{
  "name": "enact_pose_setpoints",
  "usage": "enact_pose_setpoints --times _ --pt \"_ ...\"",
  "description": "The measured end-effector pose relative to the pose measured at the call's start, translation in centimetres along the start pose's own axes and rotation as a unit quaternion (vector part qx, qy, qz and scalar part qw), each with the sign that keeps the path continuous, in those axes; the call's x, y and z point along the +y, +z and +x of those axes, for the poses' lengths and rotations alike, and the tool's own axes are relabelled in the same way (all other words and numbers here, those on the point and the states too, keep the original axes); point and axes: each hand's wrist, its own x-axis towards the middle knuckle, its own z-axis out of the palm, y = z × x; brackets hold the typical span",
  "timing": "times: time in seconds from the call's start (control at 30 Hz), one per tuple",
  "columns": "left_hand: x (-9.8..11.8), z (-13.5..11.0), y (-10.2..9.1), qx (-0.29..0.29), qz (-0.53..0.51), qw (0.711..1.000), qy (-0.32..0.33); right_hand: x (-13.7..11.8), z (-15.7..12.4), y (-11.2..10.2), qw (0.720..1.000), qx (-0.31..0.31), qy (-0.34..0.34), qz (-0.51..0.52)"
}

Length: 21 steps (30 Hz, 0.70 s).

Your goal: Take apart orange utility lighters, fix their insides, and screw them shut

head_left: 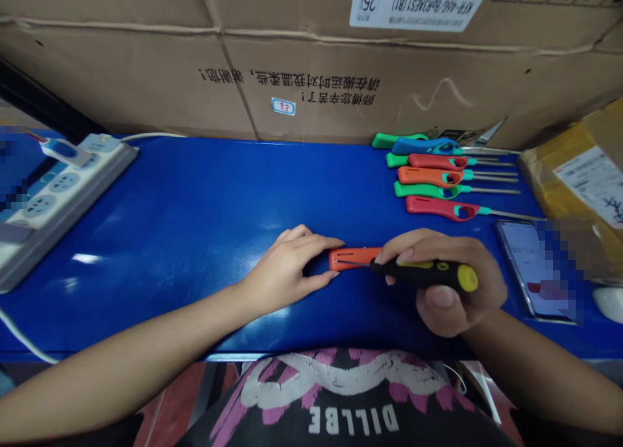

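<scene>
My left hand (288, 265) pinches the near-left end of an orange gas lighter (348, 256) that lies on the blue table, thumb below and fingertips above. My right hand (452, 278) is closed around the handle of a black and yellow screwdriver (423, 273). Its thin shaft points left, and the tip rests at or just over the lighter's end; whether it touches I cannot tell. The rest of the orange lighter is hidden behind my right hand and the screwdriver handle.
Several similar lighters (440, 207), red, orange, green and blue, lie at the back right. A phone (535, 272) sits right of my right hand, near a taped carton (579, 181). A power strip (63, 194) runs along the left. A large cardboard box (311, 58) walls off the back.
</scene>
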Motion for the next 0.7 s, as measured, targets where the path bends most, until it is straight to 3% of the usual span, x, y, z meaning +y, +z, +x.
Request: enact_pose_setpoints --times 0.13,0.7 --pt "0.04 0.02 -0.06 -0.001 0.002 1.000 0.000 -0.22 0.69 0.38 0.997 0.049 -0.029 0.059" --pt "0.06 0.02 -0.03 -0.004 0.001 1.000 -0.002 -0.15 1.17 0.46 0.997 0.042 -0.028 0.058"
